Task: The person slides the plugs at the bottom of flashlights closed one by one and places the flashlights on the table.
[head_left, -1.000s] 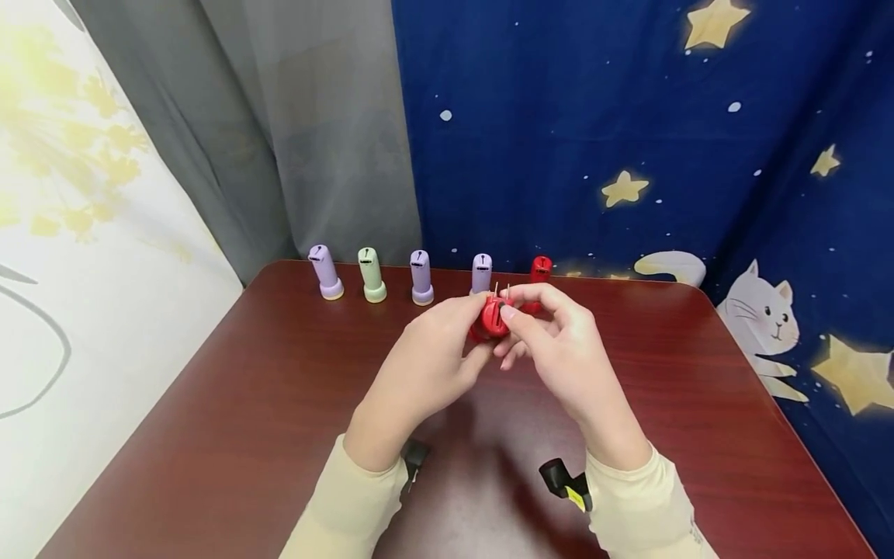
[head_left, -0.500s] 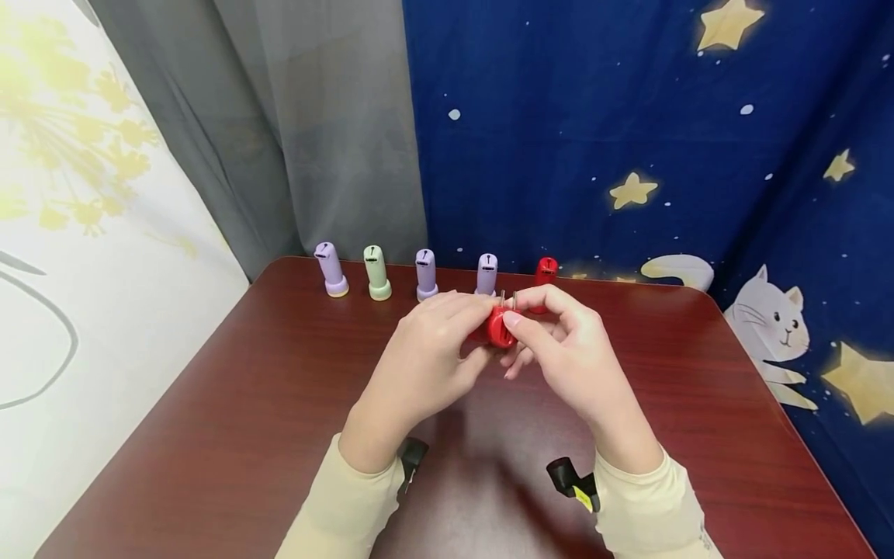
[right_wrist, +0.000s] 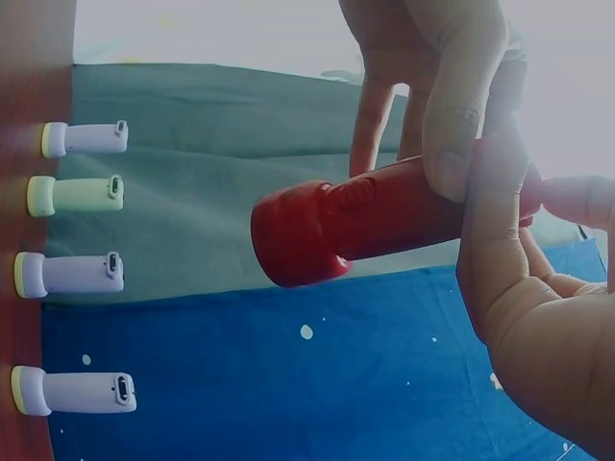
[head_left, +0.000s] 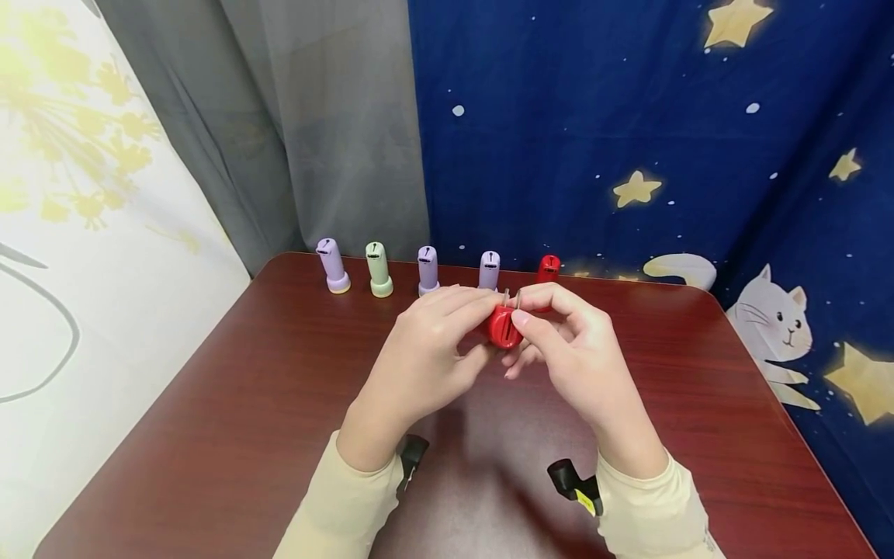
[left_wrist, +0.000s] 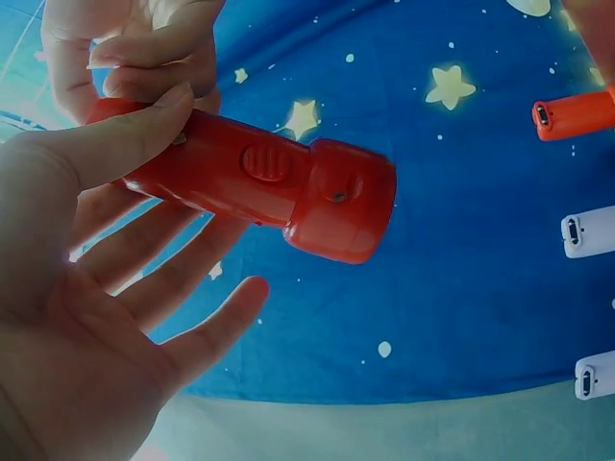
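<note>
A red flashlight [head_left: 503, 329] is held in the air between both hands, above the table. Two thin metal prongs [head_left: 518, 300] stand out from its tail end, which faces the head camera. My left hand [head_left: 429, 345] grips the body between thumb and fingers; in the left wrist view the flashlight's sliding switch [left_wrist: 266, 162] and wide head [left_wrist: 348, 202] show beyond the fingers. With thumb and forefinger, my right hand [head_left: 583, 353] pinches the tail end beside the prongs. In the right wrist view, the fingers partly cover the flashlight's tail [right_wrist: 531, 190].
Along the far table edge stand a purple flashlight [head_left: 333, 266], a green one [head_left: 379, 269], two more purple flashlights [head_left: 427, 268] and a second red flashlight [head_left: 549, 268], partly behind my right hand. A dark blue curtain [head_left: 517, 155] hangs behind the brown table [head_left: 244, 411].
The held flashlight's tail has tilted, and its prongs show more plainly. My right thumb has shifted slightly right on the tail end. The view has drifted a little; the standing flashlights stay put.
</note>
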Motion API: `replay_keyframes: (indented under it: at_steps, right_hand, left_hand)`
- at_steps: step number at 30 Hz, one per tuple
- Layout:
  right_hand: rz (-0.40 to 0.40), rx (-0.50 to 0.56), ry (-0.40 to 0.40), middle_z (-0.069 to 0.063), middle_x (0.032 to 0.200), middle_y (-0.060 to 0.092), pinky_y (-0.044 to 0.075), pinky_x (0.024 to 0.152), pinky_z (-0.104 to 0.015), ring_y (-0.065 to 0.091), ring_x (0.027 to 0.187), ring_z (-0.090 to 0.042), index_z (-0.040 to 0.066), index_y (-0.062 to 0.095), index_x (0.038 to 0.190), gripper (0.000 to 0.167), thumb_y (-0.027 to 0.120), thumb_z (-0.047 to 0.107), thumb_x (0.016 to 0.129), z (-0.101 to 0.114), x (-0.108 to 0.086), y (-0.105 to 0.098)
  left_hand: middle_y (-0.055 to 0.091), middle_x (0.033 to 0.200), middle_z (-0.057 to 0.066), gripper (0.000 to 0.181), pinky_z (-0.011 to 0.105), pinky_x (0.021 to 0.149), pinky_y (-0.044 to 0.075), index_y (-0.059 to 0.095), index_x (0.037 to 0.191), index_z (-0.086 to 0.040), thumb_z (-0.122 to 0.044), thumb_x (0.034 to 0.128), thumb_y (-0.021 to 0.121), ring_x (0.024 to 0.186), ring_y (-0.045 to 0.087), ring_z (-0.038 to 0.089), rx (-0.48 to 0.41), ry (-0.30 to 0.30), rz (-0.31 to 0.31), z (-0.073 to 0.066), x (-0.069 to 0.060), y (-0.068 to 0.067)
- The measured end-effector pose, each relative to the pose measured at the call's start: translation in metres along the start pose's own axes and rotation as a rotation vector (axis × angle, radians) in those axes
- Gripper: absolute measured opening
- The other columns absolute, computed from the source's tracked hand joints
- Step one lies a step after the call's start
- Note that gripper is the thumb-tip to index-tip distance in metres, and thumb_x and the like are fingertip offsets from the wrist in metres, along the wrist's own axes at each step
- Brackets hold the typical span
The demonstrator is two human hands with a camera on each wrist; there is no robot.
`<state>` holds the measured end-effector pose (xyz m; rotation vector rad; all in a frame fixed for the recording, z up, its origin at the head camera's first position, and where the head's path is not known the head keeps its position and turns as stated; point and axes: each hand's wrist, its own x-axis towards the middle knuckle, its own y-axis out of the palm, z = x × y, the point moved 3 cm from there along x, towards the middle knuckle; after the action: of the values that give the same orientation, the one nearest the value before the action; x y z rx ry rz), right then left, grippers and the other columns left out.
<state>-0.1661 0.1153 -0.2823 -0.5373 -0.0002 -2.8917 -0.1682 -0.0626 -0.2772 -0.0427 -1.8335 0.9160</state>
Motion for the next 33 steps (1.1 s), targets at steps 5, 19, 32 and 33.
replay_keyframes:
  at_steps: [5, 19, 32, 33]
  right_hand:
    - [-0.006, 0.024, 0.000, -0.001, 0.101, 0.074, 0.066, 0.061, -0.042, 0.073, 0.063, -0.023, -0.001, 0.063, 0.112, 0.010, 0.060, -0.002, 0.103, 0.0007, -0.0011, 0.0006]
    - [-0.052, 0.002, -0.121, -0.002, 0.105, 0.073, 0.065, 0.056, -0.041, 0.072, 0.057, -0.022, -0.011, 0.065, 0.109, 0.013, 0.066, -0.008, 0.097, 0.0058, -0.0045, 0.0053]
    - [-0.070, 0.043, -0.159, -0.009, 0.112, 0.066, 0.063, 0.055, -0.036, 0.069, 0.055, -0.021, -0.011, 0.065, 0.100, 0.007, 0.068, -0.011, 0.094, 0.0076, -0.0088, 0.0098]
    - [-0.070, 0.043, -0.162, -0.009, 0.112, 0.065, 0.063, 0.055, -0.035, 0.068, 0.055, -0.021, -0.011, 0.065, 0.100, 0.007, 0.068, -0.011, 0.094, 0.0077, -0.0089, 0.0097]
  left_hand:
    - [0.081, 0.118, 0.004, 0.032, 0.036, 0.105, 0.059, 0.078, 0.118, -0.008, -0.001, 0.0866, 0.074, 0.115, 0.075, 0.021, 0.025, 0.001, -0.023, -0.0010, 0.0007, -0.0008]
    - [0.080, 0.119, 0.008, 0.031, 0.031, 0.106, 0.059, 0.076, 0.118, -0.004, 0.001, 0.0865, 0.076, 0.116, 0.075, 0.021, -0.059, -0.010, -0.043, -0.0001, 0.0006, -0.0025]
    - [0.080, 0.118, 0.007, 0.031, 0.032, 0.107, 0.059, 0.077, 0.116, -0.004, 0.002, 0.0850, 0.075, 0.117, 0.075, 0.021, -0.046, 0.034, -0.074, -0.0009, -0.0001, -0.0047]
    - [0.080, 0.117, 0.007, 0.031, 0.032, 0.106, 0.059, 0.077, 0.115, -0.004, 0.003, 0.0847, 0.074, 0.116, 0.075, 0.021, -0.041, 0.039, -0.081, -0.0007, -0.0002, -0.0044]
